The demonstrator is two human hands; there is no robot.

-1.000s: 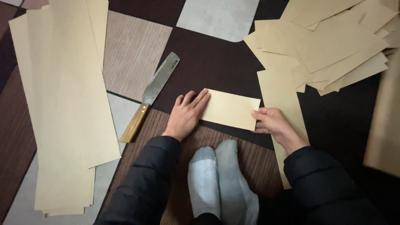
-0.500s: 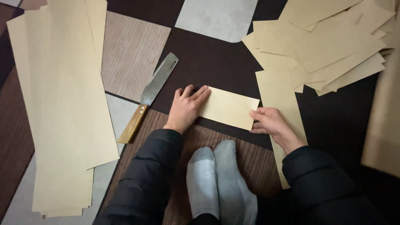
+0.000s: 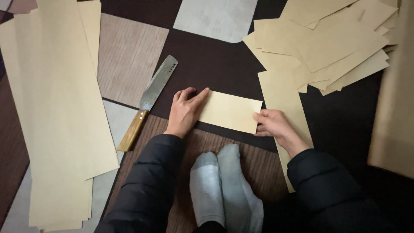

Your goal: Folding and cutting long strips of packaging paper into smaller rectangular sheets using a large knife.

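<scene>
While you kneel over the patchwork floor, both your hands rest on one small folded tan sheet.

Your left hand lies flat on the sheet's left end, fingers extended and close together, pressing down rather than gripping; your right hand pinches the sheet's right edge, fingers curled narrow around it. Left of the sheet, just beyond your left hand, lies a broad-bladed knife with a wooden handle, blade angled away from you. Farther left of the sheet sits a stack of long tan strips; right of and beyond it spreads a loose pile of cut tan sheets. Below the sheet, your grey-socked feet sit together.
</scene>
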